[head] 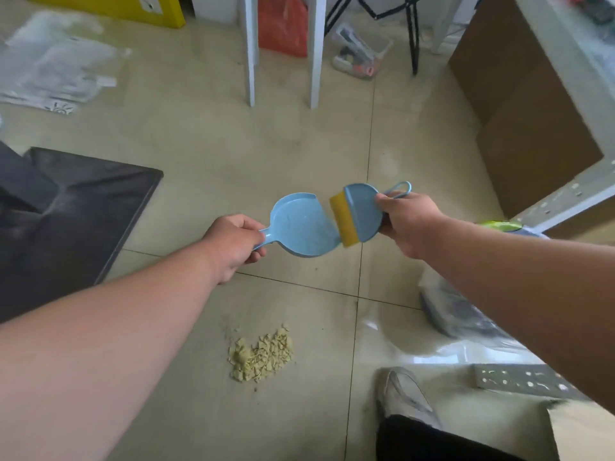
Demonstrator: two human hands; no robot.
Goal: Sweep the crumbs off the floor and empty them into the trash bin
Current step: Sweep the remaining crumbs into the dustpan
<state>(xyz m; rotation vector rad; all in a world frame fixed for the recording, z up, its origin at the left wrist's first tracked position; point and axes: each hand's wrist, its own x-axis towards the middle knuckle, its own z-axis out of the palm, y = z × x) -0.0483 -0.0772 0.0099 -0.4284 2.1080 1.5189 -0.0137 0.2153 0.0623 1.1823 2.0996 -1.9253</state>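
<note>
A pile of pale yellow crumbs lies on the tiled floor below my arms. My left hand is shut on the handle of a small light-blue dustpan, held in the air above the floor. My right hand is shut on a light-blue hand brush with yellow bristles. The bristles touch the dustpan's right edge. Both tools hover well beyond the crumbs. No trash bin is recognisable in view.
A dark mat lies on the left, clear plastic bags at the far left. White chair legs and an orange bag stand ahead. A cardboard box and metal shelf frame are on the right. My shoe is near the bottom.
</note>
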